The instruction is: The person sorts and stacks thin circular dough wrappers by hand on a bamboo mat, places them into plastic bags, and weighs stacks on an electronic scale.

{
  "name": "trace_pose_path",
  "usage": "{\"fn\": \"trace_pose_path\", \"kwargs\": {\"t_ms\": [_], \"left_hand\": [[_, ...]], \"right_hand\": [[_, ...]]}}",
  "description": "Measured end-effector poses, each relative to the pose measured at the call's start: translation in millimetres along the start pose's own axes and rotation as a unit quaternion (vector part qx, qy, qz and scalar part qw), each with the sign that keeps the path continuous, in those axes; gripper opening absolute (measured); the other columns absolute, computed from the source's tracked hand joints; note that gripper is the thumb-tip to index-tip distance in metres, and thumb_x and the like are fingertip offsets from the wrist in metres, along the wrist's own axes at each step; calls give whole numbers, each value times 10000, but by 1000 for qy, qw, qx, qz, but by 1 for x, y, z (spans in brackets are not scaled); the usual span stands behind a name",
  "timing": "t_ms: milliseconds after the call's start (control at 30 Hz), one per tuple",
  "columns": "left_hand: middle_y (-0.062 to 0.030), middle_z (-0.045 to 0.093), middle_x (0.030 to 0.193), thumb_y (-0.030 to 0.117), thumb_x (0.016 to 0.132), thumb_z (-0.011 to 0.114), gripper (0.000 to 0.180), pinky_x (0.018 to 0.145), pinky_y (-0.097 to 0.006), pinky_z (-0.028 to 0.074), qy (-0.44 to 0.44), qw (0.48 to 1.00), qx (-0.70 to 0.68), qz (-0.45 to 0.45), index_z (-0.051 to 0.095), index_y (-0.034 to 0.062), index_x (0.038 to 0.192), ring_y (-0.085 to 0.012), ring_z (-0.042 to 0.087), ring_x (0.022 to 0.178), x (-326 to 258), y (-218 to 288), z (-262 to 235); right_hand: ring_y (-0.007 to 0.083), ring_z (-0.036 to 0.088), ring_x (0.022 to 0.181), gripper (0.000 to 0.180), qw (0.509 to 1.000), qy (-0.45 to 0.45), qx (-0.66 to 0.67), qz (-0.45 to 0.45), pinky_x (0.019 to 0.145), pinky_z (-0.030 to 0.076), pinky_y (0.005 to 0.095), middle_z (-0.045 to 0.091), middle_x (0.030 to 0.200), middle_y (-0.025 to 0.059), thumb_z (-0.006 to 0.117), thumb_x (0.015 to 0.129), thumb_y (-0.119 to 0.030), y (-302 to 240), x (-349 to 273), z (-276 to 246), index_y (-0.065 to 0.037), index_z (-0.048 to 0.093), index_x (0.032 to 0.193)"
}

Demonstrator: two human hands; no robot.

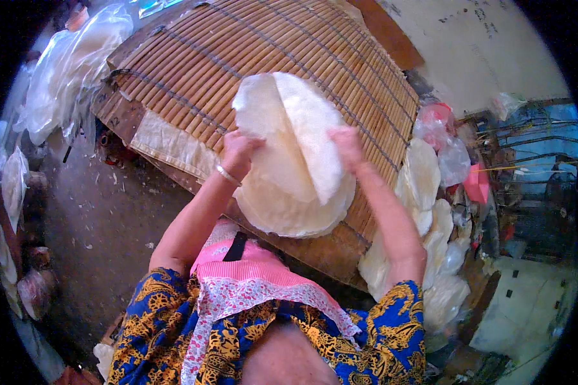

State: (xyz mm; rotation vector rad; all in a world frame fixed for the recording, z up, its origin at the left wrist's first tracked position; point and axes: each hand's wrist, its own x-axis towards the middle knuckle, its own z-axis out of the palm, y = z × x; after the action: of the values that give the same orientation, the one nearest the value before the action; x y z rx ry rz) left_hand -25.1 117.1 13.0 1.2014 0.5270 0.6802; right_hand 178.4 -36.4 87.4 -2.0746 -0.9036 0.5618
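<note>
Gripped by closed left hand (pixel 243 154) and right hand (pixel 349 149) at opposite rims: creased round sheet (pixel 315 122), over another pale disc (pixel 289 217) near surface's (pixel 321 255) near edge. Possible fault: tearing along crease from uneven pull.

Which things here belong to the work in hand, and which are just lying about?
In the work, as far as I can judge:
pale sheet, gripped by left hand and right hand
round sheet beneath it
slatted mat

Apparently lying about:
clear plastic bags, upper left
pink item, right
</note>
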Motion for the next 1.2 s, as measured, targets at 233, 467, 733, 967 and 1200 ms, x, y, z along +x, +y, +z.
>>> {"fn": "trace_pose_path", "kwargs": {"t_ms": [233,467,733,967,1200], "left_hand": [[-72,594,685,-65,632,584,197,487,-305,474,136,953,-179,-204,585,-10,822,-187,567,551,-25,3,-2],[-25,577,716,27,663,595,265,462,-215,395,30,993,1,-110,562,25,926,-117,534,591,-37,25,37],[-32,555,866,25,659,638,288,665,-255,445,-56,993,-47,-95,528,6,925,-119,524,782,-49,17,37],[-83,533,982,-3,684,588,481,784,-276,437,23,990,-91,-104,457,24,1145,-176,507,912,-65,2,24],[-58,560,736,-18,724,499,120,559,-263,476,182,937,-106,-279,531,10,836,-162,562,639,-103,-10,-36]], "right_hand": [[96,534,629,168,984,42,-159,-66,591,440,257,600,699,32,542,789,-133,-104,2,-130,23,603,790],[259,543,631,203,900,-115,-344,-241,591,448,367,541,659,125,451,821,-210,-66,-4,44,-35,533,759],[397,576,776,330,956,-122,-247,-104,708,455,455,593,835,233,485,759,-330,-76,-7,104,-19,595,755],[146,552,678,173,963,-106,-228,-101,630,462,296,609,779,49,621,707,-154,-29,32,5,-16,630,812],[124,538,671,105,976,-58,-197,-72,599,448,260,577,728,17,568,748,-149,-151,-39,-125,-54,612,763]]}}
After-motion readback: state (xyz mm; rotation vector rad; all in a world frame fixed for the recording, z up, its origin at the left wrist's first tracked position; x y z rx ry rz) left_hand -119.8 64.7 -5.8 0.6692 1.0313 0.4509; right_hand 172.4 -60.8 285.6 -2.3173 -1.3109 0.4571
